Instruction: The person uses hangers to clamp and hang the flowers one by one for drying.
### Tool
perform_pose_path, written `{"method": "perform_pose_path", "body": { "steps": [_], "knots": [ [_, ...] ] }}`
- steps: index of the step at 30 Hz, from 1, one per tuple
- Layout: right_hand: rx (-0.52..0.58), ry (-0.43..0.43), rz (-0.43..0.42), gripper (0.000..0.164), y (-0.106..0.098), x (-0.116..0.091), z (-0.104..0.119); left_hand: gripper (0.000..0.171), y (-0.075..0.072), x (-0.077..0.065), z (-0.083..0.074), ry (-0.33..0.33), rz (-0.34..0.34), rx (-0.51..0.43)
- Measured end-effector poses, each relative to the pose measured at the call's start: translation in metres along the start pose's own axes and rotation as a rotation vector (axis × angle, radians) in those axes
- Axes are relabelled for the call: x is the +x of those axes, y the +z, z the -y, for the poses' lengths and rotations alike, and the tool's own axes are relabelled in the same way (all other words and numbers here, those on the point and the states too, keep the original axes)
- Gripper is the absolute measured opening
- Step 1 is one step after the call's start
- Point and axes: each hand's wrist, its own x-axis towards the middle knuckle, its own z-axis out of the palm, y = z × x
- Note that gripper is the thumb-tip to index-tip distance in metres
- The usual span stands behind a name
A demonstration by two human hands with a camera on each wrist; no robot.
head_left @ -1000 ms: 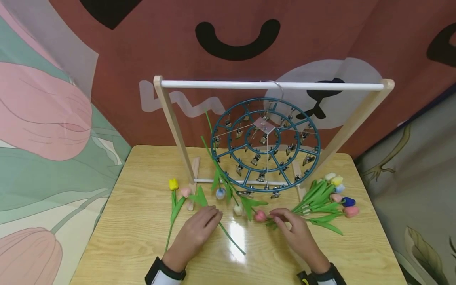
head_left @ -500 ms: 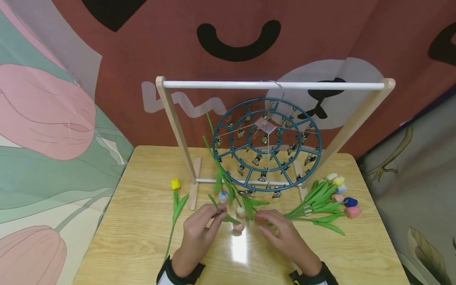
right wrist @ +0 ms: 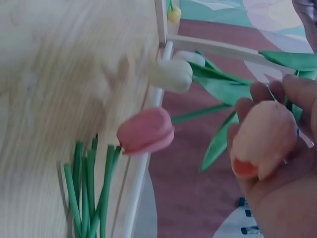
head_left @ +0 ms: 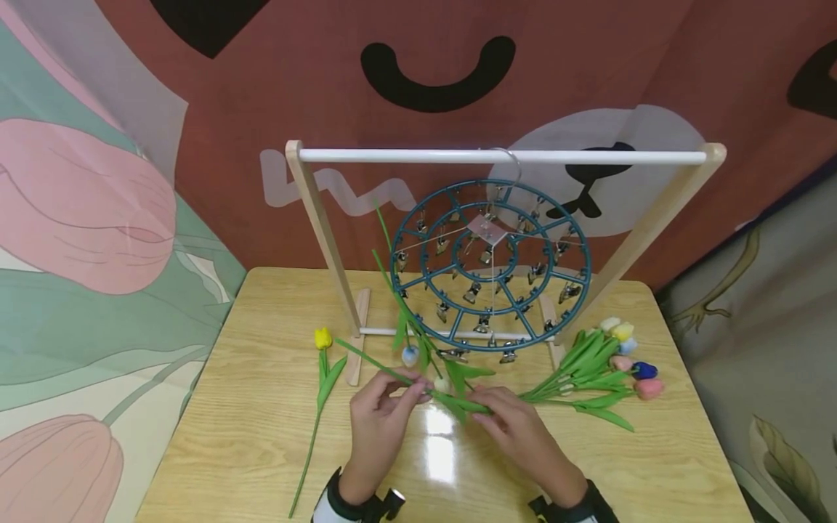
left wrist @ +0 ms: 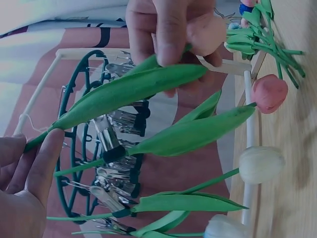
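A light pink artificial tulip [right wrist: 267, 134] is held between both hands above the table. My left hand [head_left: 382, 421] pinches its green stem, which juts up to the left. Near the bloom, my right hand [head_left: 523, 432] grips it, with fingers behind the flower and thumb by the leaf [left wrist: 133, 91]. Just beyond hangs a round blue clip hanger [head_left: 421, 280] with metal clips. From its left front, a light blue tulip [head_left: 410, 356], a white tulip [left wrist: 262, 164] and a pink tulip [right wrist: 146, 131] hang bloom down.
A wooden stand with a white rail [head_left: 405, 156] carries the hanger. At left on the table [head_left: 222, 436] lies a yellow tulip [head_left: 322, 338]. A bunch of several tulips [head_left: 588, 370] lies at right, stems toward my right hand.
My left hand lifted the light pink tulip off the table and turned it, bloom now to the right. My right hand moved left and took hold near the bloom.
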Motion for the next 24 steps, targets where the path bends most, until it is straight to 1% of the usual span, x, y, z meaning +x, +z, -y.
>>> {"method": "perform_pose_path", "body": {
  "steps": [5,7,9,12,14,18,20,21,24],
  "knots": [
    [0.039,0.018,-0.024,0.037,-0.011,-0.001,-0.002,0.019,0.002,0.002,0.007,-0.039,-0.039,-0.042],
    [0.043,0.016,-0.041,0.037,-0.015,-0.001,-0.002,0.020,0.003,0.002,0.010,-0.057,-0.051,-0.059],
    [0.045,0.011,-0.066,0.035,-0.018,0.000,-0.002,0.023,0.006,0.002,0.013,-0.089,-0.059,-0.084],
    [0.052,0.012,-0.102,0.034,-0.022,0.002,-0.001,0.029,0.012,-0.001,0.018,-0.156,-0.058,-0.122],
    [0.058,0.017,-0.121,0.035,-0.025,0.004,0.000,0.032,0.019,-0.005,0.020,-0.219,-0.046,-0.148],
    [0.064,0.039,-0.117,0.036,-0.027,0.007,0.002,0.034,0.034,-0.012,0.026,-0.339,-0.015,-0.195],
    [0.060,0.049,-0.106,0.035,-0.028,0.008,0.003,0.032,0.040,-0.014,0.028,-0.358,-0.013,-0.209],
    [0.061,0.045,-0.103,0.034,-0.028,0.009,0.002,0.030,0.043,-0.015,0.029,-0.354,-0.016,-0.208],
    [0.022,0.040,-0.117,0.034,-0.028,0.009,0.002,0.025,0.046,-0.016,0.032,-0.304,-0.027,-0.194]
  ]
}}
